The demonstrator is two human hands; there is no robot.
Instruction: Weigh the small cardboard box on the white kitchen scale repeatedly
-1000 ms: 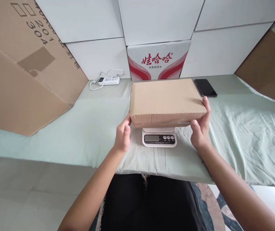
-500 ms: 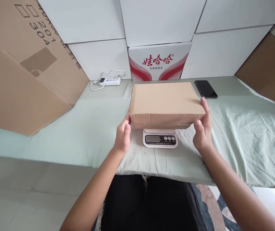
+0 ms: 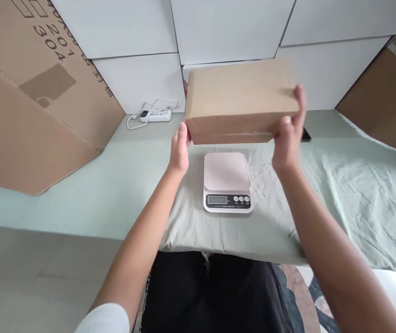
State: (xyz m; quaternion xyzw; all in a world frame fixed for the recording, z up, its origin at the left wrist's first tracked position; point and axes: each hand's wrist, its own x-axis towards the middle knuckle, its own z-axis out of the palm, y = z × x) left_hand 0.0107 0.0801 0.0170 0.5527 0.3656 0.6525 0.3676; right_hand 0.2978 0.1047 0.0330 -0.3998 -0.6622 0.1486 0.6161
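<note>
Cardboard box (image 3: 235,92), upper centre of frame, held between left hand (image 3: 179,148) and right hand (image 3: 288,134), fingers (image 3: 301,106) partly curled against its ends; digital scale (image 3: 227,173), centre.

From here I see a table (image 3: 124,185) draped in pale green cloth (image 3: 364,175), wrinkled at the right. Directly on it I make out a white digital scale (image 3: 228,185), a partly hidden black smartphone (image 3: 306,135), a small white device (image 3: 156,115) with a loose cable (image 3: 128,123), and brown cartons (image 3: 38,115) at both sides.
</note>
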